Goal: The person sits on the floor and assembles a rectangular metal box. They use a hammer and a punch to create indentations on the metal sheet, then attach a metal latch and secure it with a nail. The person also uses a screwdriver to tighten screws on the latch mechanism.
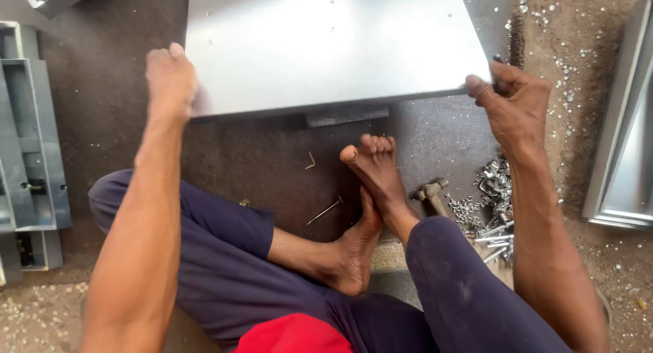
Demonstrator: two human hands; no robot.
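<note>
A large flat grey metal panel (326,43) lies on the dark floor in front of me. My left hand (170,77) grips its near left corner, fingers curled over the edge. My right hand (517,101) holds the near right corner, thumb against the panel's edge. I sit cross-legged in dark blue trousers with my bare feet (371,183) just below the panel's front edge. A small metal bracket (347,115) shows under that edge.
A pile of bolts and screws (493,203) lies by my right leg, with a hammer (432,193) beside it. An L-shaped key (311,161) and a thin rod (325,210) lie near my feet. Grey metal channel parts (30,149) sit left, another metal panel (626,128) right.
</note>
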